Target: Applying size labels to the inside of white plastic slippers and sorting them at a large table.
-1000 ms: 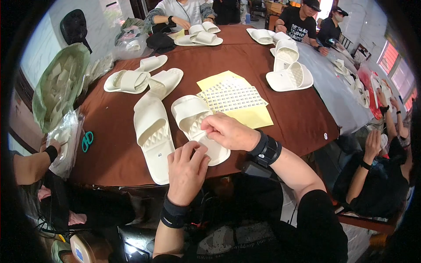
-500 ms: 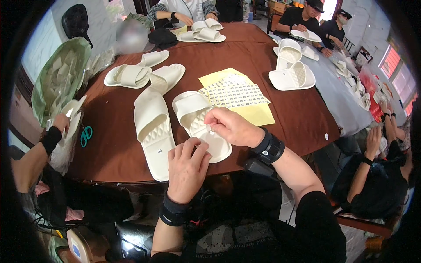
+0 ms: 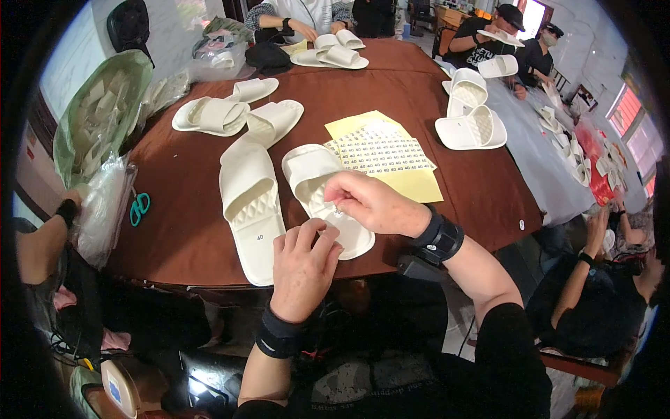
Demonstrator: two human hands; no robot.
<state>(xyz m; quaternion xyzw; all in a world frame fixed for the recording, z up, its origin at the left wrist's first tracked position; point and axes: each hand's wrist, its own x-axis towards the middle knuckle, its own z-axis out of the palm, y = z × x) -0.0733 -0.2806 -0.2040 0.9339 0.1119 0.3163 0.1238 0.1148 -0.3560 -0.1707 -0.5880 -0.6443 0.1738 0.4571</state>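
Note:
Two cream-white slippers lie side by side in front of me, heels toward me. The left slipper (image 3: 252,202) has a small printed sticker on its insole. Over the heel of the right slipper (image 3: 307,167), my right hand (image 3: 377,202) is closed in a pinch on a small white sticker (image 3: 338,210), mostly covered by the fingers. My left hand (image 3: 303,269) curls its fingers at the left edge of that heel; the fingertips are partly hidden. Just beyond my right hand, white sticker sheets (image 3: 384,155) with rows of dark print lie on yellow backing paper (image 3: 419,187).
More white slippers (image 3: 209,115) lie on the brown-covered table (image 3: 391,84), with others at the right edge (image 3: 474,129). Teal scissors (image 3: 139,208) rest at left beside plastic bags (image 3: 101,216) and a green sack (image 3: 105,119). Several people work around the table.
My hands keep nearly the same pose over the heel. The whole view has shifted slightly. At the left, a co-worker's hand no longer shows the slippers it held.

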